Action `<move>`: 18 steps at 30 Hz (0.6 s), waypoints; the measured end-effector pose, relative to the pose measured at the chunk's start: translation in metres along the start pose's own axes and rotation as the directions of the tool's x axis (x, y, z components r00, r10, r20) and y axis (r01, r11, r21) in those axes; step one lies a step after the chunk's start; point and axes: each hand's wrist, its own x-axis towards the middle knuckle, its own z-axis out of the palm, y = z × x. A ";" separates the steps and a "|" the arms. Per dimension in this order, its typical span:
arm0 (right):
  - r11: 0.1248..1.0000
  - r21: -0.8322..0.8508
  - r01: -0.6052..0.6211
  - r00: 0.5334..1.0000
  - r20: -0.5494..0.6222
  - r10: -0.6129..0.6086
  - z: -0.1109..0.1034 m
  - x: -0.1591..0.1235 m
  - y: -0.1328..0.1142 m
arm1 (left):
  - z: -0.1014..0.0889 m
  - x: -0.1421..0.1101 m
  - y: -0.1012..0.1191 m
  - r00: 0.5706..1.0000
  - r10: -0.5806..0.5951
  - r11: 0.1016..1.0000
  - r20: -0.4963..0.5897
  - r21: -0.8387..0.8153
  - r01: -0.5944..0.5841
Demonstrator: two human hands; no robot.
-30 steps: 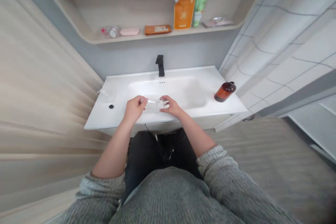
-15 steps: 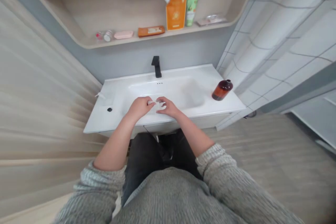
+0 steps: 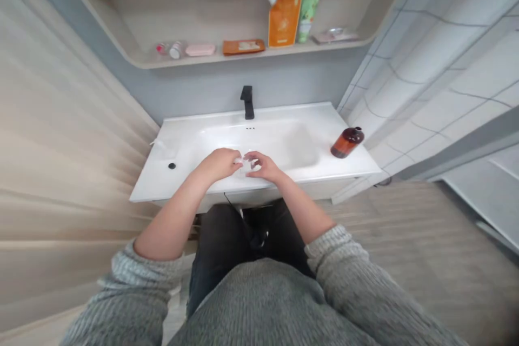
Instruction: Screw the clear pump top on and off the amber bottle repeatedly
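Left hand [image 3: 218, 165] nearer, right hand [image 3: 263, 166] curled, both pinching translucent piece [image 3: 242, 162]

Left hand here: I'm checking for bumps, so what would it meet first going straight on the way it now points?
Left hand: first the small whitish item at its fingertips, then the right hand; depth is unclear.

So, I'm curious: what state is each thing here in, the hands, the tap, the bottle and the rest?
Left hand: curled, fingertips at the translucent piece
Right hand: fingers bent, holding the same piece
Translucent piece: held between both hands, over the basin
Black faucet: no running water visible
Amber bottle: upright on the counter, capped
Orange pouch: standing upright on the shelf
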 end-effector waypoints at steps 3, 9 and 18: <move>1.000 -0.008 -0.003 1.000 0.010 0.003 -0.001 0.000 -0.001 | -0.001 0.004 0.009 0.994 -0.102 0.992 0.035 0.082 0.099; 0.999 0.025 -0.043 0.999 0.002 0.043 -0.002 0.001 -0.002 | -0.005 0.002 0.008 0.993 0.119 0.993 -0.001 0.005 -0.119; 0.996 0.033 -0.085 0.996 0.008 0.085 0.001 0.000 -0.008 | -0.001 0.008 0.001 0.993 0.106 0.992 0.046 -0.075 -0.102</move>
